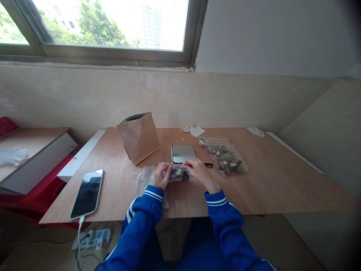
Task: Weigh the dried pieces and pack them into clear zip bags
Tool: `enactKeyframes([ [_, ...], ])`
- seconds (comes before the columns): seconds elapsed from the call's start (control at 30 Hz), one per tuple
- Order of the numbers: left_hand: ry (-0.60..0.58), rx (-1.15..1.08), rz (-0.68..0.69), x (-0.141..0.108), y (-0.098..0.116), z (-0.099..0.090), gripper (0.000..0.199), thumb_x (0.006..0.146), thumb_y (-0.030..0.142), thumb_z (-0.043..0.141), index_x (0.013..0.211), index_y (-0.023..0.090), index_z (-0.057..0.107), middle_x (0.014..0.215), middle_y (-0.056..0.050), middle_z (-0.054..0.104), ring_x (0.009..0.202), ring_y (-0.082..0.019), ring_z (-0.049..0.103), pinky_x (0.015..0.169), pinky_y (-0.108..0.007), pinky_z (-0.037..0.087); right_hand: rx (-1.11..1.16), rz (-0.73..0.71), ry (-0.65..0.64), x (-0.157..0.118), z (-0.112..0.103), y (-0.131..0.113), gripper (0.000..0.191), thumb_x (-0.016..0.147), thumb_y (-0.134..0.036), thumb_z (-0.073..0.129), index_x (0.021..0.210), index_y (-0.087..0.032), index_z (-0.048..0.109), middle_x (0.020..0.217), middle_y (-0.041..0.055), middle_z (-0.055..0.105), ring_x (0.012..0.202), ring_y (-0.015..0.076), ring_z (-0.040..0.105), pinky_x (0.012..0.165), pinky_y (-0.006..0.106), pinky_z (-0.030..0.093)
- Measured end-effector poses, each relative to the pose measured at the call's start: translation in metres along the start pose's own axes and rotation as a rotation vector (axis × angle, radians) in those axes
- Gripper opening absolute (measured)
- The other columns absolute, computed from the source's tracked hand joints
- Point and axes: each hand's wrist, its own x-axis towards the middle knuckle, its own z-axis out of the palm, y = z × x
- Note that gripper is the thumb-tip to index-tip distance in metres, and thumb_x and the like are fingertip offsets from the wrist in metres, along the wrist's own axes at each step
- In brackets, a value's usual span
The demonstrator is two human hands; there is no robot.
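My left hand [163, 176] and my right hand [199, 174] both grip the ends of a small clear zip bag [177, 174] of dark and tan pieces with a white label, just above the wooden table [267, 180]. A flat silver digital scale [183, 153] sits directly beyond the bag. To the right lie two more filled zip bags [219, 149] [229, 164] and a small black piece [208, 165]. A crumpled clear plastic sheet [146, 179] lies under my left wrist.
A brown paper bag [138, 138] stands upright at the back left of the table. A smartphone [87, 194] with a charging cable lies near the left edge. White paper scraps [194, 130] lie by the wall. A power strip [91, 239] sits on the floor below.
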Motion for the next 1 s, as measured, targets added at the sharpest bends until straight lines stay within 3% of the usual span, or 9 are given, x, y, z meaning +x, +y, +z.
enactKeyframes([
  [0.23,0.033,-0.02,-0.068,-0.002,-0.003,0.001,0.039,0.097,0.043,0.041,0.083,0.019,0.068,0.077,-0.005,0.064,0.074,-0.017,0.059,0.072,-0.03,0.046,-0.08,-0.009,0.042,0.001,0.004,-0.003,0.015,0.089,-0.013,0.06,0.078,-0.021,0.065,0.081,0.0024,0.07,0.082,0.0204,0.063,0.079,0.031,0.041],
  [0.43,0.104,-0.083,-0.202,-0.005,-0.008,0.003,0.051,0.097,0.052,0.035,0.081,0.018,0.069,0.076,-0.006,0.065,0.073,-0.018,0.06,0.069,-0.031,0.047,-0.019,0.015,0.006,-0.002,0.002,0.0,0.01,0.09,-0.026,0.063,0.081,-0.022,0.066,0.084,0.001,0.071,0.081,0.0194,0.063,0.077,0.03,0.041],
  [0.57,0.179,-0.113,-0.261,-0.007,-0.016,0.004,0.053,0.095,0.056,0.037,0.078,0.017,0.069,0.072,-0.006,0.065,0.069,-0.018,0.059,0.066,-0.03,0.046,-0.072,0.04,0.006,-0.004,-0.003,0.008,0.014,0.091,-0.022,0.06,0.079,-0.022,0.067,0.083,0.0021,0.071,0.082,0.0205,0.062,0.076,0.03,0.041],
  [0.73,0.167,-0.154,-0.288,-0.008,-0.017,0.005,0.052,0.093,0.057,0.041,0.075,0.017,0.069,0.07,-0.006,0.065,0.065,-0.017,0.059,0.063,-0.028,0.044,-0.138,0.016,0.046,-0.004,-0.003,0.008,0.019,0.092,-0.014,0.056,0.077,-0.021,0.065,0.082,0.0026,0.071,0.081,0.0199,0.061,0.076,0.029,0.04],
  [1.0,0.286,-0.248,-0.399,-0.007,-0.019,0.006,0.054,0.089,0.062,0.045,0.07,0.015,0.065,0.062,-0.002,0.059,0.058,-0.014,0.053,0.055,-0.026,0.041,-0.054,0.05,0.034,-0.008,-0.007,0.01,0.017,0.092,-0.031,0.058,0.081,-0.022,0.068,0.082,0.0022,0.072,0.079,0.02,0.063,0.075,0.03,0.042],
])
